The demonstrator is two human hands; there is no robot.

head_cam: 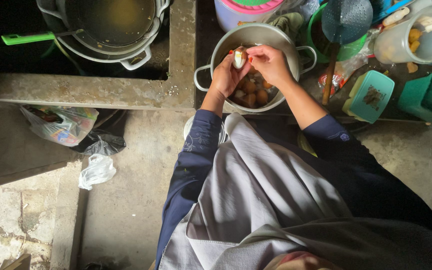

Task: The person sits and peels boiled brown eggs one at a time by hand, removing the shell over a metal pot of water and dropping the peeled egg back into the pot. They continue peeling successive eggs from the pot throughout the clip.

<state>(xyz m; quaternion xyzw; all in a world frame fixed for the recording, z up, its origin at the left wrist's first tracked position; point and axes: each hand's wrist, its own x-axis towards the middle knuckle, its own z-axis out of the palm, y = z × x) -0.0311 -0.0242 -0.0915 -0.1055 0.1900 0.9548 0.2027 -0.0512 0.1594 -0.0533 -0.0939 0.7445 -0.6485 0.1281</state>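
My left hand (227, 75) holds a partly peeled egg (239, 58), white with some brown shell on it, over a metal pot (256, 35). My right hand (270, 62) pinches at the top of the same egg with its fingertips. Both hands have orange-painted nails. Inside the pot lie several brown eggs (253, 92) and bits of shell, partly hidden by my hands. Dark blue sleeves and a grey cloth cover my arms and lap.
A large pot of dark liquid (111, 20) with a green-handled utensil (26, 37) sits at the upper left behind a concrete ledge (126, 90). Plastic bags (61, 125) lie on the floor at left. A dark strainer ladle (343, 22), teal box (373, 95) and plastic jug (416, 35) stand at right.
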